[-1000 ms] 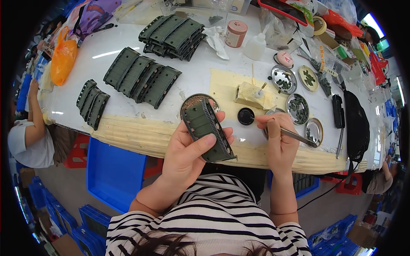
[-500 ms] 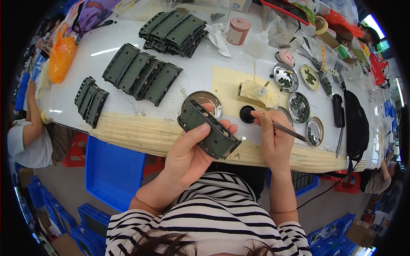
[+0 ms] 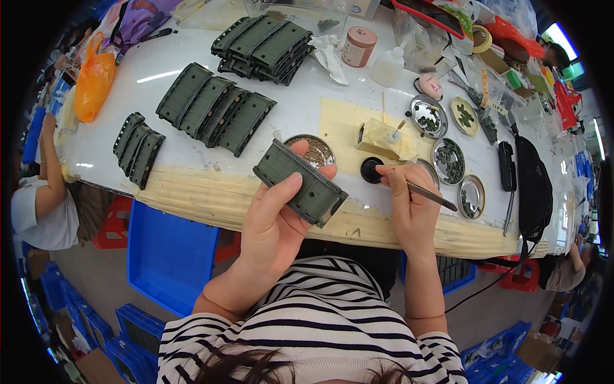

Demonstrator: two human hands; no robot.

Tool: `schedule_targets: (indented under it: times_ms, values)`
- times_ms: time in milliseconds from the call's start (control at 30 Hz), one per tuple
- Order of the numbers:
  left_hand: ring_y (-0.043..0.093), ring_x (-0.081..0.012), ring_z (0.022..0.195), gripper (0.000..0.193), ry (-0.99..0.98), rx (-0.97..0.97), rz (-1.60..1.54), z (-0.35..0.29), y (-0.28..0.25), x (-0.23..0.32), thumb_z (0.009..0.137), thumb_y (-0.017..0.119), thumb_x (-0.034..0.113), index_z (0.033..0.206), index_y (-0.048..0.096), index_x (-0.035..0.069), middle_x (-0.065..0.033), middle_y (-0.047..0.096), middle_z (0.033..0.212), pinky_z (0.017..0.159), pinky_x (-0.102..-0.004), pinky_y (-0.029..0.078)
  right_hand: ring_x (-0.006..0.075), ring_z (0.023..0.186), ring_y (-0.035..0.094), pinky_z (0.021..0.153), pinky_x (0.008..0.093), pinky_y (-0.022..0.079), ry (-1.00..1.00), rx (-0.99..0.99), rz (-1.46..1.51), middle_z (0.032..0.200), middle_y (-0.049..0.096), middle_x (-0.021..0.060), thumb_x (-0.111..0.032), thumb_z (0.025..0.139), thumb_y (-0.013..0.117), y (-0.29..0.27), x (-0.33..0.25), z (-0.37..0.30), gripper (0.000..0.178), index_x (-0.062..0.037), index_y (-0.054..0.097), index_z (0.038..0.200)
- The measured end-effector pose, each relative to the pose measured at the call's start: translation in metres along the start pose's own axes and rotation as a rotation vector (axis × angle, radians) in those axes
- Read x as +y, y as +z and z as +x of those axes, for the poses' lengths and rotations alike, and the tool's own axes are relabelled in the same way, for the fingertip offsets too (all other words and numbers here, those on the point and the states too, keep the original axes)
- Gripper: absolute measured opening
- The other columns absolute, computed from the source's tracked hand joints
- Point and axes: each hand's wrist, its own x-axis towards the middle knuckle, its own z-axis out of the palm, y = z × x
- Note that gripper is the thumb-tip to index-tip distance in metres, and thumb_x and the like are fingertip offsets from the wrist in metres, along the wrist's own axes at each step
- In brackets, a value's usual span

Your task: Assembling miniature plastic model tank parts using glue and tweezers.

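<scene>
My left hand [image 3: 274, 211] grips a dark green curved model panel [image 3: 299, 184] with ribbed edges, its thumb on the outer face and fingers behind. The panel is tilted above the table's near edge. Behind it, a round dish of small brown bits [image 3: 314, 152] is partly hidden. My right hand [image 3: 412, 201] is closed around metal tweezers [image 3: 430, 197], whose rear end points right and down. The tweezers' tips are hidden by the fingers, close to a small round black dish [image 3: 371, 170]. Several similar green panels [image 3: 214, 109] stand in rows at the left.
More panels are stacked [image 3: 262, 45] at the back. Tins of small green parts [image 3: 448, 161] sit to the right, beside a black pouch [image 3: 535, 185]. A taped block [image 3: 385, 139], a white squeeze bottle [image 3: 387, 67] and a pink jar [image 3: 359, 47] stand mid-table. A blue tray [image 3: 171, 256] lies below the table edge.
My left hand has turned the panel so its outer face shows more and its far edge less, shifting it slightly left. My right hand with the tweezers stays almost still.
</scene>
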Motion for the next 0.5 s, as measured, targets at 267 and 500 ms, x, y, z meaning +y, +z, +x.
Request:
schedule_targets:
  times_ms: [267,500]
  values:
    - [0.057,-0.0217,0.114,0.041,-0.052,-0.017,-0.066,0.003,-0.003,-0.001,0.095,0.050,0.010,0.135,0.040,0.009,-0.0180,0.056,0.123,0.087,-0.0338,0.056,0.0219,0.077,0.057,0.071,0.0334,0.045,-0.147,0.129,0.241,0.078,0.064,0.0092,-0.013,0.093,0.053,-0.018,-0.022,-0.005,0.021,0.0014,0.069,0.090]
    - [0.059,-0.0199,0.111,0.041,-0.100,0.007,-0.037,0.003,0.008,-0.005,0.095,0.052,0.010,0.134,0.041,0.009,-0.0173,0.056,0.122,0.089,-0.0318,0.054,0.0245,0.087,0.064,0.078,0.0324,0.050,-0.202,-0.045,0.437,0.093,0.067,0.0148,-0.015,0.093,0.055,-0.019,-0.043,-0.004,0.023,0.0027,0.069,0.095]
